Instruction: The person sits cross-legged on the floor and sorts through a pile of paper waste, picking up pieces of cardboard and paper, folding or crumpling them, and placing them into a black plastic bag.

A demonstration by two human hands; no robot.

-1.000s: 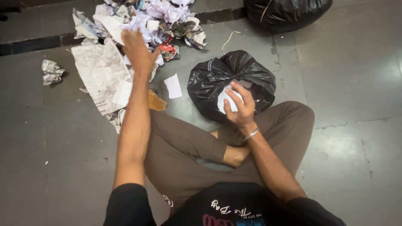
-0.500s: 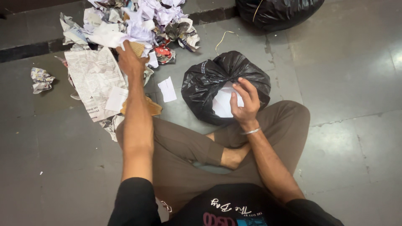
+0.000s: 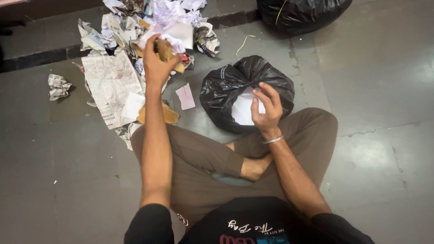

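Observation:
I sit cross-legged on a grey floor. My left hand [image 3: 156,63] is raised over a heap of crumpled paper [image 3: 149,20] and grips a wad of brown and white scraps [image 3: 168,47]. My right hand [image 3: 266,110] rests at the mouth of a small black plastic bag [image 3: 226,90] in front of my knee, fingers curled on its edge beside white paper [image 3: 244,110] lying inside the opening.
A flat newspaper sheet [image 3: 110,83] lies left of my left arm, with small white slips [image 3: 185,96] and a brown piece [image 3: 169,115] near it. A crumpled paper ball [image 3: 58,86] sits far left. A large black bag [image 3: 303,13] stands at the top right.
My left hand reached into the paper heap, closed on a wad of scraps and lifted it back toward me. My right hand stayed at the bag's mouth.

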